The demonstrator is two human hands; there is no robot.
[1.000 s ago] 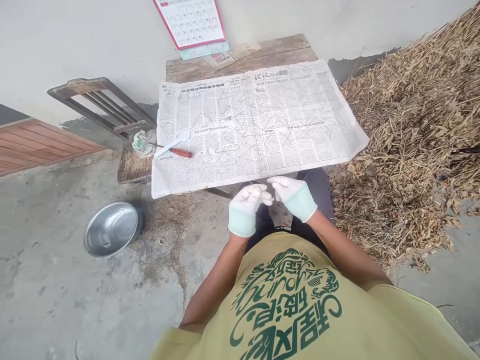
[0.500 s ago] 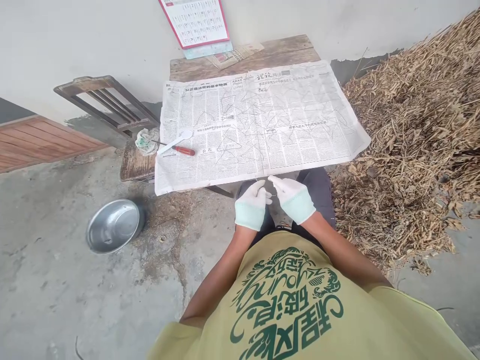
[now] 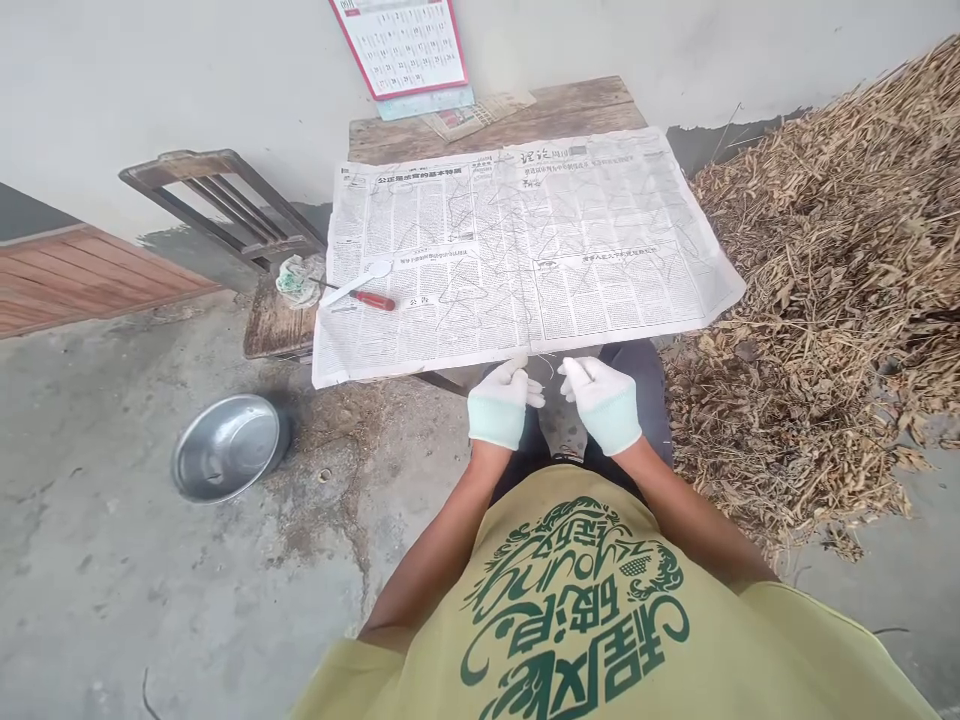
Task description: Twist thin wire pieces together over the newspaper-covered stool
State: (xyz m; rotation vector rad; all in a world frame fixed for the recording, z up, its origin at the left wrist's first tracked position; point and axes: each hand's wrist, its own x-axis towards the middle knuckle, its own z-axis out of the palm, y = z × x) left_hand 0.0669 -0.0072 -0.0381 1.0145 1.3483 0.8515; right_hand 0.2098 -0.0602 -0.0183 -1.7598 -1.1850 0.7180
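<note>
My left hand (image 3: 506, 397), in a white glove with a pale green cuff, pinches a thin wire (image 3: 550, 362) just in front of the table's near edge. The wire arcs across the gap towards my right hand (image 3: 598, 396), gloved alike, whose thumb and fingers are pressed together at its other side. The wire is too fine to follow along its whole length. Beyond both hands, newspaper sheets (image 3: 420, 345) cover most of the table. Several thin bent wire shapes (image 3: 461, 292) lie spread over the print, some with star-like points.
On the newspaper's left lie a red-handled screwdriver (image 3: 373, 300) and a white spoon-like tool (image 3: 360, 284). A crumpled plastic bag (image 3: 298, 281) rests on a wooden chair (image 3: 274, 325). A metal basin (image 3: 229, 450) stands on the floor. Dried stalks (image 3: 817, 330) are heaped right. A calendar (image 3: 405, 50) stands behind.
My right hand has moved right, away from the left, widening the gap between them. The wire's arc now shows between the hands. The view has shifted slightly.
</note>
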